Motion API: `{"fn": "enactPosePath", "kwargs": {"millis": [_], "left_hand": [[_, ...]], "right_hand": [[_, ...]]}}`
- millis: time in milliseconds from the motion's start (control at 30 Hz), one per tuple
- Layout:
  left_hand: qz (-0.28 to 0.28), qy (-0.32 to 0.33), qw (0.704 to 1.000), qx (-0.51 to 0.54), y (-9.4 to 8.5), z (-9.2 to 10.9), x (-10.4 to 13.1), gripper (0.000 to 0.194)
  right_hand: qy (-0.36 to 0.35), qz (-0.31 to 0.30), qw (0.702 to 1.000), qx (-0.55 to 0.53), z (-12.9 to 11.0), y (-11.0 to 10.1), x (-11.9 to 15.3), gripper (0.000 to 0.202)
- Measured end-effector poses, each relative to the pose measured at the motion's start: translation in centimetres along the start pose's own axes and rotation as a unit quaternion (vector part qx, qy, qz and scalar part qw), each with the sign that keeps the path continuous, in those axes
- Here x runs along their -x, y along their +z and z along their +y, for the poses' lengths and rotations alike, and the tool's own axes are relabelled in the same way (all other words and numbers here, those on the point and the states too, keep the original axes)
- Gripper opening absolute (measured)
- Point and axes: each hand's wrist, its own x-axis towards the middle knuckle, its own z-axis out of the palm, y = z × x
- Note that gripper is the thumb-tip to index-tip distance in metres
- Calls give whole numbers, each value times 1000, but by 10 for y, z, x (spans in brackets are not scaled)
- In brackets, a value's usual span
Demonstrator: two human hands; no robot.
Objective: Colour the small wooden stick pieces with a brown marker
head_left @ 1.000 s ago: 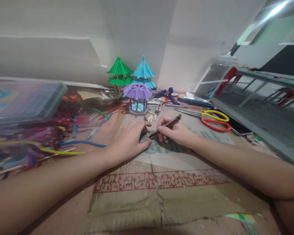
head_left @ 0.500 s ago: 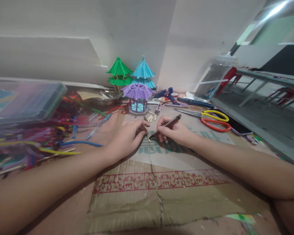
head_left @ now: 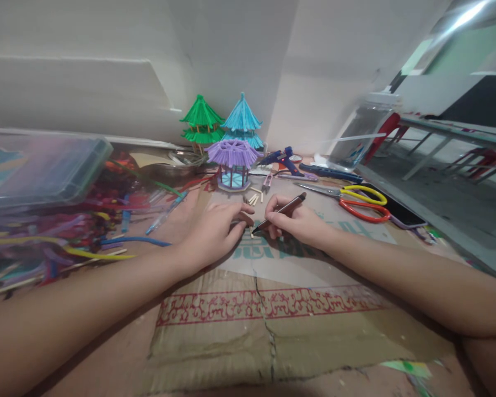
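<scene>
My right hand (head_left: 291, 220) is closed round a dark brown marker pen (head_left: 291, 205), its tip angled down to the left. That tip meets a short wooden stick (head_left: 252, 232) lying on the cardboard. Close on the left, my left hand (head_left: 223, 229) has its fingertips pressed on the stick's far end. Just beyond the hands lie several short wooden sticks (head_left: 253, 198). Behind them stands a small purple-roofed pavilion model (head_left: 233, 160). A green pavilion model (head_left: 201, 118) and a blue pavilion model (head_left: 242, 118) are at its back.
Scissors (head_left: 357, 203) with yellow and red handles, a phone (head_left: 400, 212), a blue glue gun (head_left: 286, 160) and a clear jar (head_left: 361, 129) stand or lie on the right. Pipe cleaners (head_left: 66, 248) and a clear plastic box (head_left: 45, 171) fill the left. Cardboard (head_left: 215, 347) covers the front.
The camera view shifts very slightly. Both hands, the marker pen and the stick stay in nearly the same place.
</scene>
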Motion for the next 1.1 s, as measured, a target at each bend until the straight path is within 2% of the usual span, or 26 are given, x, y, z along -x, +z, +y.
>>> {"fn": "enactPosePath", "kwargs": {"millis": [467, 733, 933, 1100], "left_hand": [[-7, -3, 1000, -15, -2, 0, -1, 26], [-7, 11, 1000, -22, -2, 1, -1, 22], [-7, 18, 999, -28, -2, 0, -1, 21], [-9, 20, 999, -30, -2, 0, -1, 19]], "right_hand": [[-6, 17, 1000, 11, 1, 1, -1, 12], [3, -24, 1000, -1, 1, -1, 1, 14], [-2, 18, 1000, -2, 3, 0, 0, 14], [6, 27, 1000, 4, 2, 0, -1, 15]]}}
